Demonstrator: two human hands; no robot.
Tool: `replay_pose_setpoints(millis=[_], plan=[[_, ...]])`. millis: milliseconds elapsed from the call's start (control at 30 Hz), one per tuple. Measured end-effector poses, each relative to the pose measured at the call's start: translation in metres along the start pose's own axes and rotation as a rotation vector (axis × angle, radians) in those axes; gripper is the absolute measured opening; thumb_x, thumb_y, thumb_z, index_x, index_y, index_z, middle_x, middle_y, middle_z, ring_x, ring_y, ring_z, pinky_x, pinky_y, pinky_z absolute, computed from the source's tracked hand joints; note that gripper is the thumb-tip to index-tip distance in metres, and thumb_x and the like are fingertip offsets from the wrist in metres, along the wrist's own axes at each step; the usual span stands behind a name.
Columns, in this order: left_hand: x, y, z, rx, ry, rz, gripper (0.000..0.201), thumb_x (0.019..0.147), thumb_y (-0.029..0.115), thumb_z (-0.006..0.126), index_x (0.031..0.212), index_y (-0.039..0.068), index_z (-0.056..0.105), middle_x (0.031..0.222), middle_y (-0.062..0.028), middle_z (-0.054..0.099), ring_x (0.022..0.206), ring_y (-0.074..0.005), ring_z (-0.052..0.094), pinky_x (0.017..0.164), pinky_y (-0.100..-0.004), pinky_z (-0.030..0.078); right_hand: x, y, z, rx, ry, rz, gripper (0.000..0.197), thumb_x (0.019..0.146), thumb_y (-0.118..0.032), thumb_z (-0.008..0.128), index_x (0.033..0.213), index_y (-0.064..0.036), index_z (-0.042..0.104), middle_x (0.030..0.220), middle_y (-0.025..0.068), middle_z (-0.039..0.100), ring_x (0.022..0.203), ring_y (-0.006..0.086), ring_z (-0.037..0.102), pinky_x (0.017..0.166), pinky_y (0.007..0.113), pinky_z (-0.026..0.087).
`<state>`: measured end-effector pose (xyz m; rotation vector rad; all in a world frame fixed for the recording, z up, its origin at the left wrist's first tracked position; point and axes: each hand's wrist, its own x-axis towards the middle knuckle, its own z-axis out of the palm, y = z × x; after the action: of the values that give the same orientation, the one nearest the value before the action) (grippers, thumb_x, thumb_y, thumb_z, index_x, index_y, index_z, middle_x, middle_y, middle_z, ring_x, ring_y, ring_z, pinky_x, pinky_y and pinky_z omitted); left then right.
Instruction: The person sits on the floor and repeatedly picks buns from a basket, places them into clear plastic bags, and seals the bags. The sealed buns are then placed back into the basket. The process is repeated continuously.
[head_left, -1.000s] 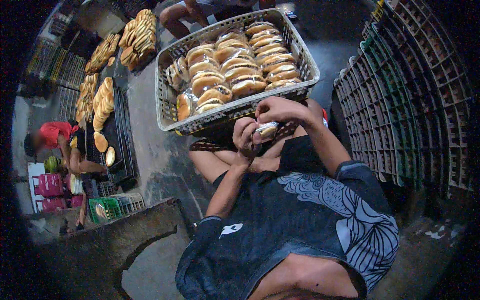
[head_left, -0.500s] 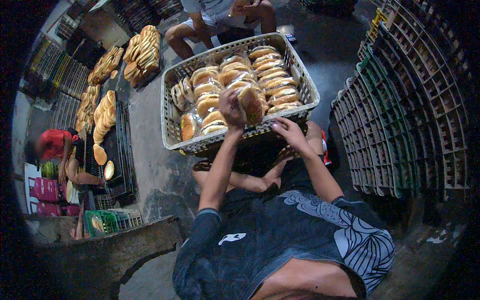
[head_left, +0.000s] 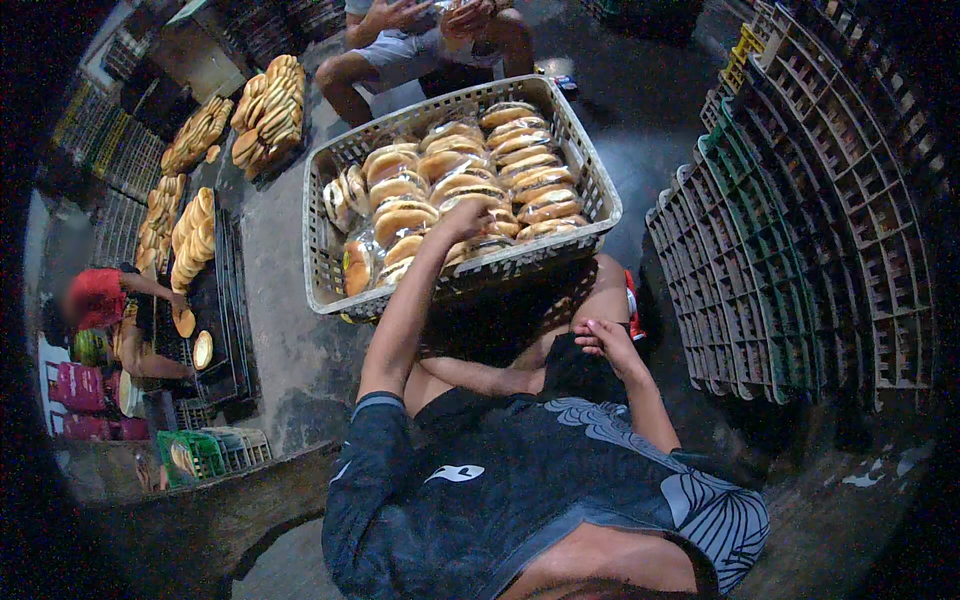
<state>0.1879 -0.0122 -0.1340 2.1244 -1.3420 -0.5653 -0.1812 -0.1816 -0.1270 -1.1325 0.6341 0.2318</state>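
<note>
The left hand (head_left: 468,221) is held low over the near part of the white lattice plastic crate (head_left: 592,172), its fingers pressed among the wrapped filled buns (head_left: 404,218) of the middle row. Its fingertips are hidden, so whether a bun is gripped or merely touched cannot be told. The right hand (head_left: 606,341) is held apart from the crate, near the right knee, with its fingers half bent and loosely spread.

The buns are packed on edge inside the crate in three main rows, with further buns set along its left wall; a dark filling can be seen in many, and clear plastic is drawn around them. The near wall of the crate is crossed by the left forearm.

Beyond the crate, a seated co-worker in grey shorts (head_left: 405,58) is seen with both hands raised. On the left, a round bread (head_left: 184,322) is touched by a person in a red top (head_left: 96,297), beside a long overlapping row of flat breads (head_left: 193,240). More breads are heaped farther back (head_left: 270,112). On the right, grey-brown crates (head_left: 688,290) and a green crate (head_left: 758,250) are stacked.
</note>
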Motion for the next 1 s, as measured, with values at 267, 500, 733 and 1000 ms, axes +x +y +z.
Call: replay_pose_setpoints(millis=[267, 500, 733, 1000], plan=[[-0.007, 0.062, 0.001, 0.359, 0.062, -0.214, 0.041, 0.063, 0.024, 0.068, 0.097, 0.003, 0.058, 0.09, -0.0189, 0.06, 0.097, -0.0363, 0.052, 0.082, -0.0444, 0.043, 0.028, -0.02, 0.005, -0.063, -0.044, -0.232, 0.027, 0.09, -0.017, 0.051, 0.111, 0.0005, 0.051, 0.1, 0.0071, 0.06, 0.079, 0.0101, 0.058, 0.064, 0.02, 0.046], [-0.098, 0.172, 0.009, 0.306, 0.772, 0.336, 0.04, 0.063, -0.005, 0.06, 0.101, 0.008, 0.062, 0.125, -0.0081, 0.05, 0.12, -0.0335, 0.038, 0.101, -0.0405, 0.03, 0.02, -0.076, 0.067, 0.418, -0.407, -0.266, 0.064, 0.09, -0.054, 0.032, 0.123, -0.0006, 0.043, 0.117, 0.0123, 0.053, 0.107, 0.0228, 0.053, 0.09, 0.035, 0.043], [-0.164, 0.203, 0.073, -1.553, 0.661, 0.15, 0.08, 0.069, 0.02, 0.075, 0.133, 0.003, 0.03, 0.135, -0.0132, 0.035, 0.123, -0.0284, 0.038, 0.1, -0.0383, 0.035, -0.013, -0.069, 0.102, -0.266, -0.218, -0.709, 0.043, 0.084, -0.018, 0.057, 0.123, -0.0019, 0.048, 0.117, 0.0115, 0.055, 0.11, 0.0183, 0.049, 0.096, 0.031, 0.035], [-0.175, 0.212, 0.088, -1.158, 0.446, -0.033, 0.088, 0.069, 0.002, 0.072, 0.138, 0.004, 0.018, 0.136, -0.0113, 0.033, 0.124, -0.0207, 0.034, 0.103, -0.0338, 0.028, -0.024, -0.079, 0.072, -0.434, 0.193, -0.749, 0.015, 0.087, -0.014, 0.052, 0.081, -0.002, 0.059, 0.072, 0.0037, 0.06, 0.069, 0.0142, 0.054, 0.063, 0.03, 0.044]])
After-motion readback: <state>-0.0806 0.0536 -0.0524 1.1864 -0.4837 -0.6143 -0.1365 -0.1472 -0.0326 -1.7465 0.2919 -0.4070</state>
